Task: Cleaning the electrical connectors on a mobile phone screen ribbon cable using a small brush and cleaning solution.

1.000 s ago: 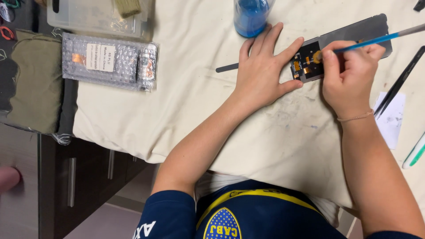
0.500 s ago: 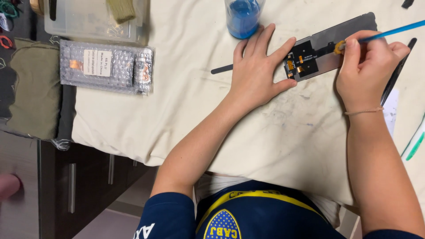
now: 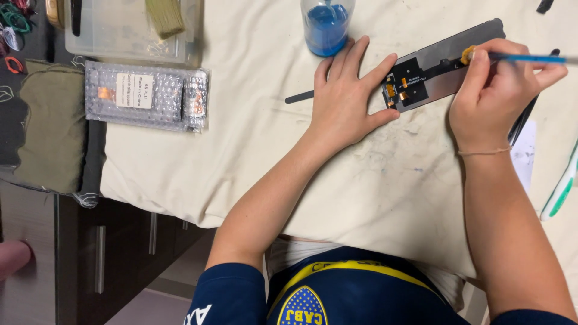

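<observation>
A long dark screen panel (image 3: pixel 448 60) with a black circuit patch and small orange parts lies on the cream cloth (image 3: pixel 253 144). My left hand (image 3: pixel 346 96) rests flat on the cloth, fingers spread, with the thumb and forefinger against the panel's left end. My right hand (image 3: pixel 497 90) grips a thin blue-handled brush (image 3: pixel 530 58) whose yellow-orange collar sits over the panel's middle. The brush tip is hidden by my fingers.
A bottle of blue liquid (image 3: pixel 326 25) stands just beyond my left hand. A bubble-wrapped part (image 3: pixel 144 96) lies at the left, with a clear plastic box (image 3: pixel 129 27) behind it. A thin black tool (image 3: pixel 299 97) and a green-white toothbrush (image 3: pixel 560 186) lie nearby. The table edge (image 3: pixel 150 201) drops to dark drawers.
My right hand has slid the brush further right along the panel, away from the circuit patch. The left hand has stayed pressed at the panel's end.
</observation>
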